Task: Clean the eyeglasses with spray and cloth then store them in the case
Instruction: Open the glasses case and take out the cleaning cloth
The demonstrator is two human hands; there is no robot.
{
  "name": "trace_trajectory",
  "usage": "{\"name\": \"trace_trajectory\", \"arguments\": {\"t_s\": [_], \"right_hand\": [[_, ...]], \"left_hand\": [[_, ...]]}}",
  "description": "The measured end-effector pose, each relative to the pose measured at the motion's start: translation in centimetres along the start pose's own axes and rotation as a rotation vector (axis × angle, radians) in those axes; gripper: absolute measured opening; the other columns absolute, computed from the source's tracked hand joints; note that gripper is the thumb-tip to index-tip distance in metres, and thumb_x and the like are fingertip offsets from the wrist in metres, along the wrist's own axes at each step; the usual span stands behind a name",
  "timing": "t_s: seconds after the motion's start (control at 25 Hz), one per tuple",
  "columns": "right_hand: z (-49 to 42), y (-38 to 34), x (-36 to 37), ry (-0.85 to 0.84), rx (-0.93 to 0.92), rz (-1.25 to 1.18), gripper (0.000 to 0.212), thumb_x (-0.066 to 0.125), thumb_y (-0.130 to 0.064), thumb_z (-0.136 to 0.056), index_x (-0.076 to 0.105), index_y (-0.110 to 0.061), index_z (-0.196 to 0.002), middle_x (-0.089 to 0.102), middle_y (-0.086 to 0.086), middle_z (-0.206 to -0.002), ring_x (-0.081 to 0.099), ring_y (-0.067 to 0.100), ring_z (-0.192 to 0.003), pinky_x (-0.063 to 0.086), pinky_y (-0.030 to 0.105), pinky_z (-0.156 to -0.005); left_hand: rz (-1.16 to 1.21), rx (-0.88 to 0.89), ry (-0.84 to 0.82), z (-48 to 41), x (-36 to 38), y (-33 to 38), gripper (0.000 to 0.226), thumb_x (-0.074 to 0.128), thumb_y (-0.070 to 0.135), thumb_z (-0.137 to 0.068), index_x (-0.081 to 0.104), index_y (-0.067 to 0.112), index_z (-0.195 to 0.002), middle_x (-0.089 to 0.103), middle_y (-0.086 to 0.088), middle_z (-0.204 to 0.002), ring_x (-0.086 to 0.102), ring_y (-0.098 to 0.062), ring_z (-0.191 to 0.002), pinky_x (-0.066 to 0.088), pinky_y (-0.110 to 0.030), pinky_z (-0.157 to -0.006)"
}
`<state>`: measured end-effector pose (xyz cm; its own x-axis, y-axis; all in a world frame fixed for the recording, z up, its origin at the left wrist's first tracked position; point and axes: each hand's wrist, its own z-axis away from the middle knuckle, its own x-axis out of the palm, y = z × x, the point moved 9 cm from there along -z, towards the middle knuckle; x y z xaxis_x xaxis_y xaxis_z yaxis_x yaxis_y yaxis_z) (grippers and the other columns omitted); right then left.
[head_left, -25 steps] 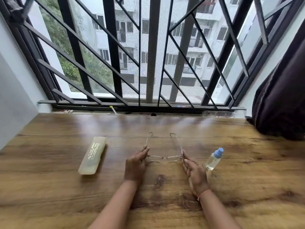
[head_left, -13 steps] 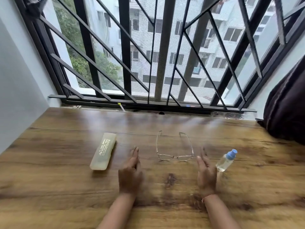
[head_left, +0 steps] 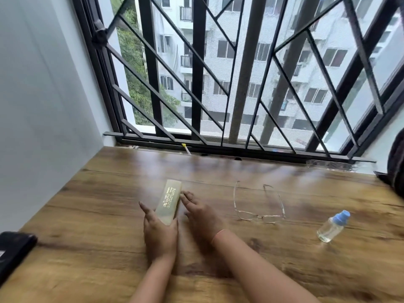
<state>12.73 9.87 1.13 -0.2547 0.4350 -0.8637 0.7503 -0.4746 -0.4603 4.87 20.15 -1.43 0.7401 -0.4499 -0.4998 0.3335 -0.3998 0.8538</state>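
Both my hands have left the eyeglasses and swung across to the left, onto the eyeglass case (head_left: 169, 202), which half a second ago lay untouched. My left hand (head_left: 160, 234) now has the near end of the case between thumb and fingers, the forefinger straight out along its left side. It is a loose hold, and motion blur keeps me from saying how firm. My right hand (head_left: 202, 216) is flat and open, its straight fingertips touching the case's right edge and gripping nothing.

The case is closed, with its printed lid up. I cannot tell whether it has lifted off the wooden table (head_left: 87, 215) yet.

The eyeglasses (head_left: 260, 216) have not shifted. They lie unfolded on the table to the right of my hands, lenses toward me and temples pointing at the window, between the case and the spray bottle (head_left: 332, 227). That bottle stands capped farther right, well apart from my hands.

I see no cloth anywhere, so my guess is that it sits inside the case and that opening the case comes first. No cleaning has begun.

A black object (head_left: 13, 250) lies at the near left edge, a dark curtain (head_left: 396, 167) hangs at the far right, and the window grille (head_left: 196, 84) runs beyond the table.
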Motion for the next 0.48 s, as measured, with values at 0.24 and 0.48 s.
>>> {"name": "trace_trajectory", "arguments": {"t_s": [0.24, 0.48], "right_hand": [[-3.7, -1.9, 1.7, -0.241, -0.337, 0.502, 0.052, 0.023, -0.001, -0.082, 0.051, 0.008, -0.125, 0.053, 0.029, -0.129, 0.053, 0.042, -0.118, 0.045, 0.046, -0.1], [-5.0, -2.9, 1.7, -0.375, -0.528, 0.795, 0.045, 0.025, -0.001, -0.092, 0.035, 0.007, -0.136, 0.046, 0.025, -0.135, 0.046, 0.037, -0.122, 0.046, 0.049, -0.092]], "left_hand": [[0.04, 0.003, 0.014, 0.0, -0.2, 0.0, 0.097, 0.079, 0.006, -0.065, 0.021, -0.006, -0.142, 0.057, -0.03, -0.116, 0.054, -0.043, -0.105, 0.045, -0.043, -0.083], [0.039, -0.01, 0.0, 0.0, -0.3, 0.1, 0.088, 0.076, 0.006, -0.067, 0.029, -0.004, -0.14, 0.056, -0.029, -0.12, 0.056, -0.042, -0.105, 0.045, -0.041, -0.083]]}}
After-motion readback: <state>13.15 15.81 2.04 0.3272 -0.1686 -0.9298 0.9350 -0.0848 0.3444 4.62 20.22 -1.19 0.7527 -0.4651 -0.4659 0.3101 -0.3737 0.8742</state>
